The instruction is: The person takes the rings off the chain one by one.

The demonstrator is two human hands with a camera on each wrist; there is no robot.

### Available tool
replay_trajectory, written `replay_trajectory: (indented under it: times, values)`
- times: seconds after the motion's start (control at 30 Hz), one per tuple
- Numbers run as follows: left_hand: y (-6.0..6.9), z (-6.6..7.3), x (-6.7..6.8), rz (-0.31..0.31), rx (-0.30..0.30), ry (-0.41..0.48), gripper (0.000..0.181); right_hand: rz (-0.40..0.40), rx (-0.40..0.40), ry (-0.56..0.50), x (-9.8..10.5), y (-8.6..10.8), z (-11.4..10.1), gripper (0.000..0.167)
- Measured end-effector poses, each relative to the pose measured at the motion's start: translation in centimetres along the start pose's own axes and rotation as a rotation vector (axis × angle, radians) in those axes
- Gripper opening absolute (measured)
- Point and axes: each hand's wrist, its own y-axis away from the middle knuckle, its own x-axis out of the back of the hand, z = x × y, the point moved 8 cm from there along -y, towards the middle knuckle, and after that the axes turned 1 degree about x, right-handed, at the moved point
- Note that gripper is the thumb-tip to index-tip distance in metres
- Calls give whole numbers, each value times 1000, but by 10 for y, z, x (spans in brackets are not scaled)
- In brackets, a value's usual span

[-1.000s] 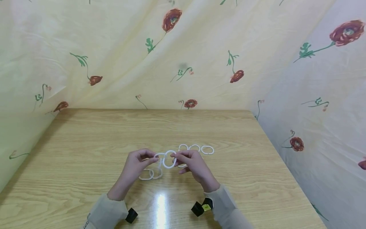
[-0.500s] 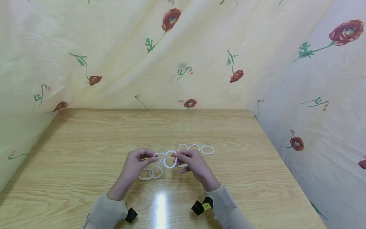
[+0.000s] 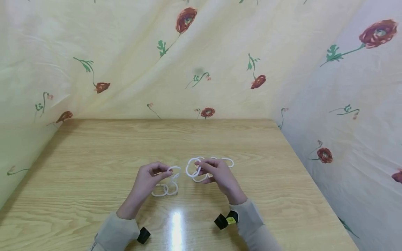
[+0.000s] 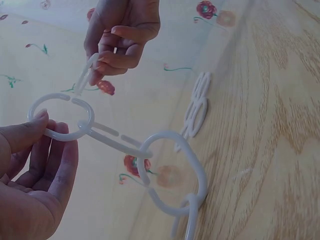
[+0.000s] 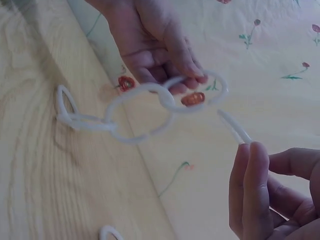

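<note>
My left hand (image 3: pixel 154 175) pinches the end link of a white plastic link chain (image 4: pixel 172 172) between thumb and fingers. That end link (image 4: pixel 62 136) has a small gap in its side. Other links hang from it, hooked through each other, and the lowest (image 3: pixel 159 190) lie on the table. My right hand (image 3: pixel 216 172) pinches a single white oval link (image 3: pixel 189 173) by its edge. In the right wrist view this link (image 5: pixel 234 125) shows edge-on, close to the chain's end link but apart from it.
More white links (image 3: pixel 230 162) lie on the wooden table (image 3: pixel 125 143) behind and beneath my right hand, partly hidden by it. A flowered cloth (image 3: pixel 132 69) hangs at the table's back and sides. Black wrist cameras (image 3: pixel 221 221) sit under the sleeves.
The right hand has moved right and slightly away from me, taking its link away from the chain's end link, which it met before. The left hand has stayed nearly still.
</note>
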Motion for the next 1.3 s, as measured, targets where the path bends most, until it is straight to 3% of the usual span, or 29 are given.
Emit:
replay_trajectory:
  times: [0.3,0.57,1.3]
  values:
    - [-1,-3,-2,3,5,15,14,159,-6,71,43,3,-2,34]
    - [0,-3,-1,-1,31,2,16,248,-4,129,71,8,3,32]
    - [1,-1,-1,-7,17,2,17,337,-145,240,119,16,43,29]
